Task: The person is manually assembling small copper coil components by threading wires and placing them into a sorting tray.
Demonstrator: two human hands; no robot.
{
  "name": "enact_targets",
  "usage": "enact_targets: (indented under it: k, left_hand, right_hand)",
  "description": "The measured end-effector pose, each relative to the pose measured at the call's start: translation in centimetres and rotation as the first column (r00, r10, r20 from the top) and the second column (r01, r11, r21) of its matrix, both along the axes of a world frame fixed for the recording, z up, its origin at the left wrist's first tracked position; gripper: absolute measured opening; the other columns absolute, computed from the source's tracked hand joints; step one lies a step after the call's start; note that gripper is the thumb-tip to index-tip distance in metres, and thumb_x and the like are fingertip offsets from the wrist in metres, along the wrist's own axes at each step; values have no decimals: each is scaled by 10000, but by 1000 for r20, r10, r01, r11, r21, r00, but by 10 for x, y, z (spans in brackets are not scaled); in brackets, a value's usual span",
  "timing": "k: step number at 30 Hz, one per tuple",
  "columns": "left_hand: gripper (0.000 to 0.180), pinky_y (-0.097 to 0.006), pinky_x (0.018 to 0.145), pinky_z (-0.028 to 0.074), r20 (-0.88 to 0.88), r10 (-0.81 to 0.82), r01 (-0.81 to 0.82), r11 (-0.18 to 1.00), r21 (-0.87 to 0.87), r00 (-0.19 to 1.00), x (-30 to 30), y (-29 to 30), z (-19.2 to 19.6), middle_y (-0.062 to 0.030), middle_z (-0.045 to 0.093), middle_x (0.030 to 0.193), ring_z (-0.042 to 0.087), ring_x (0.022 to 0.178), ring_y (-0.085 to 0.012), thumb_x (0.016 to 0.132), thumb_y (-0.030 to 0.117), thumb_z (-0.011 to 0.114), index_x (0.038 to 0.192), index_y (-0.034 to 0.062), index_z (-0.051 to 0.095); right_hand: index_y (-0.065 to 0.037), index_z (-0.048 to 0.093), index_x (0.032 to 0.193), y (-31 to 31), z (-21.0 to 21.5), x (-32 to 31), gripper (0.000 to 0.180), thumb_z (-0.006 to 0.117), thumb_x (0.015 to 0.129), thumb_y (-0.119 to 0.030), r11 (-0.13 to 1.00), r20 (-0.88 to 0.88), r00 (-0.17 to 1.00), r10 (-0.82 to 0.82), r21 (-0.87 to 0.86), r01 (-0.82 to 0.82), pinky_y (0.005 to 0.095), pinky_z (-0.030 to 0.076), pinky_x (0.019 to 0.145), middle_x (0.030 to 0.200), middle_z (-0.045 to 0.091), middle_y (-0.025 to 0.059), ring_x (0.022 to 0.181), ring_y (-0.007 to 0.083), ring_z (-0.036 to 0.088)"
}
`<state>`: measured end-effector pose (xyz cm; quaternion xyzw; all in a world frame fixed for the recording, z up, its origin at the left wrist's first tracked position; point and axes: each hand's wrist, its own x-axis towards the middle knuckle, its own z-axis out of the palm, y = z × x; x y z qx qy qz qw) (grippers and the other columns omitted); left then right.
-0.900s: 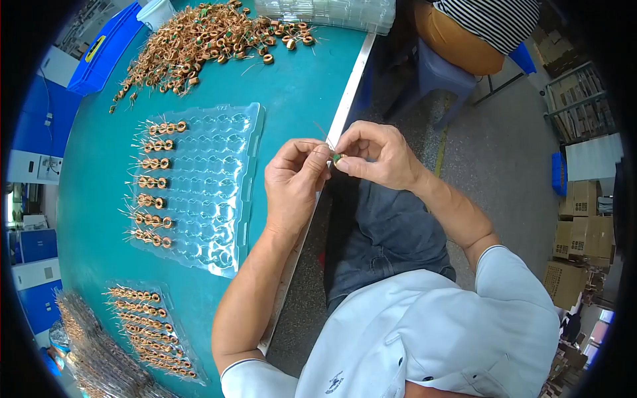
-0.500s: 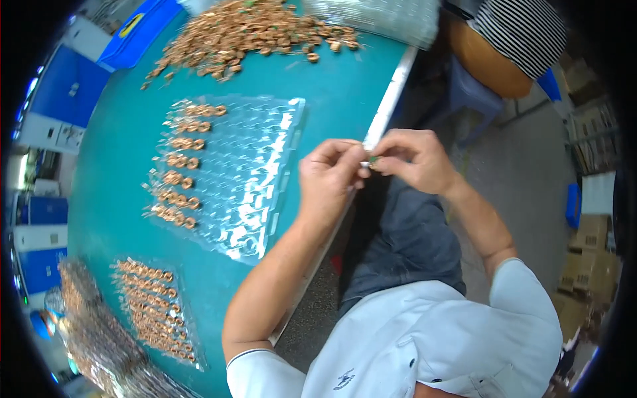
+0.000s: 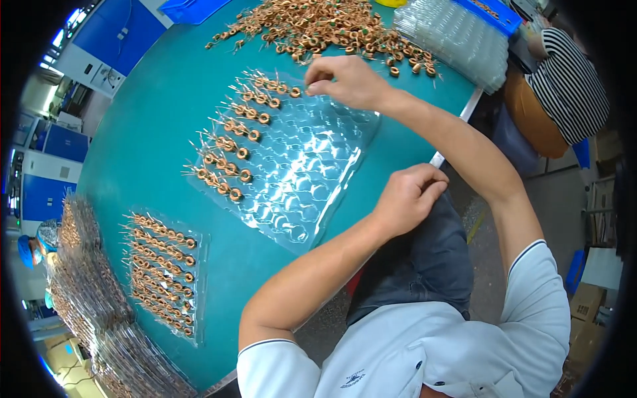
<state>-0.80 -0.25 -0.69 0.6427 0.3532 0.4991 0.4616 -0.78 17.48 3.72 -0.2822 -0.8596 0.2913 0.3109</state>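
Note:
A clear plastic tray (image 3: 298,199) with moulded pockets lies on the table, its left side filled with several rows of copper-wound ring coils (image 3: 244,153) with wire leads pointing left. Over the tray's far edge, my right hand (image 3: 352,81) is closed, thumb and forefinger curled together beside the end coil (image 3: 295,92) of the farthest row. Whether a coil sits between those fingertips cannot be made out. My left hand (image 3: 408,202) is closed in a pinch above my lap by the table edge. Anything in its fingers is hidden.
A large heap of loose coils (image 3: 325,23) covers the far table, with stacked clear trays (image 3: 458,40) at its right. Another coil-filled tray (image 3: 202,292) lies near left, beside tall stacks of filled trays (image 3: 99,292). A person in a striped top (image 3: 570,86) sits at far right.
My hands have parted: the right reached far and left over the tray, while the left shifted right and nearer to me. The view has turned, so the table sits further right.

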Motion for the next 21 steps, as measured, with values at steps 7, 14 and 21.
enact_targets:
  k: [7,14,21]
  left_hand:
    - [90,-305,647,502,-3,-6,6,1000,4,1000,-2,1,2,-126,666,839,635,694,-190,891,62,651,942,-9,673]
    - [88,-261,624,495,22,-28,30,998,-56,999,0,2,0,-74,657,797,614,690,-115,901,42,647,952,-25,672]
    - [105,-248,593,475,-10,-16,15,997,-74,1000,2,3,1,-43,641,750,587,661,-91,916,61,641,967,-24,676]
  right_hand:
    - [-141,718,879,7,-33,-55,120,758,789,-209,955,177,984,26,288,-77,360,456,849,870,629,46,917,245,547]
    - [-146,718,936,7,-38,-28,189,753,788,-258,921,104,993,-61,389,16,367,457,877,934,590,68,986,265,544]
    - [-74,685,1048,21,-43,97,266,726,805,-174,787,6,848,-530,376,489,401,486,876,980,635,119,980,306,610]
